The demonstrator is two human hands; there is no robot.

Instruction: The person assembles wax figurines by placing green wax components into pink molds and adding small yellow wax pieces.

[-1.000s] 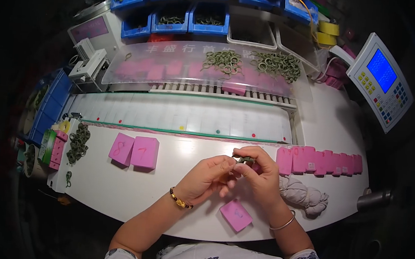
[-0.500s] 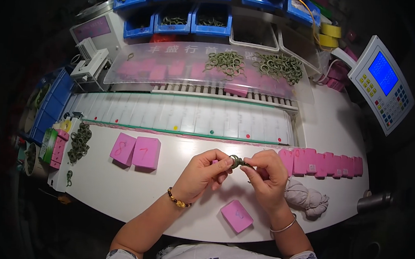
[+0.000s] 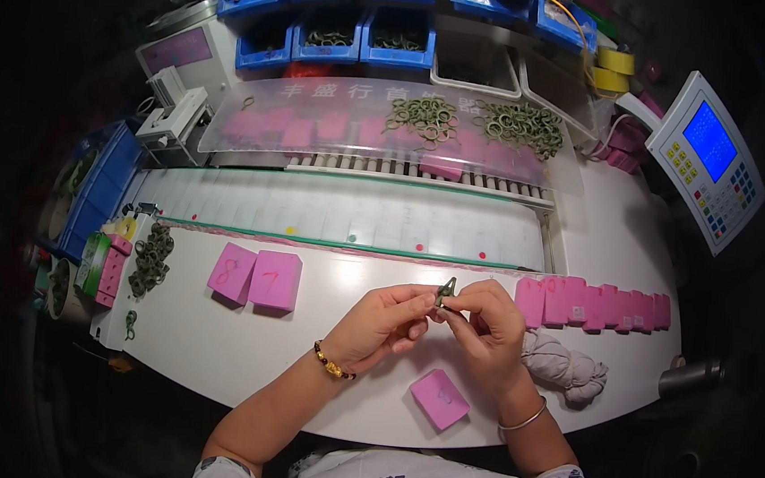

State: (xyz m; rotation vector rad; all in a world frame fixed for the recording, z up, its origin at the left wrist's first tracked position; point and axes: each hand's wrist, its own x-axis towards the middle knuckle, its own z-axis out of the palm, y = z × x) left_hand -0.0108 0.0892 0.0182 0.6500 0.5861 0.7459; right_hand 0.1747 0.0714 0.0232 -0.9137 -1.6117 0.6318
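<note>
My left hand (image 3: pixel 387 322) and my right hand (image 3: pixel 488 331) meet above the white table, fingertips pinched from both sides around a small green ring (image 3: pixel 446 289). Its upper part pokes out as a narrow shape over the fingers, while its lower part is hidden by them. Below the hands, a pink block (image 3: pixel 440 400) with a faint mark rests on the table near the front edge. A twisted grey cloth (image 3: pixel 567 369) lies just right of my right wrist.
Two pink blocks (image 3: pixel 275 282) stand at left, near a pile of green rings (image 3: pixel 151 261). A row of pink blocks (image 3: pixel 586 304) stands at right. Behind run a white conveyor (image 3: pixel 331 212) and a clear sheet (image 3: pixel 317 155) holding more rings. A control panel (image 3: pixel 710 161) leans at right; blue bins (image 3: pixel 327 53) stand behind.
The green ring has turned between my fingertips and now shows narrow and upright. On the conveyor, the coloured dots have shifted left. The whole view has moved slightly.
</note>
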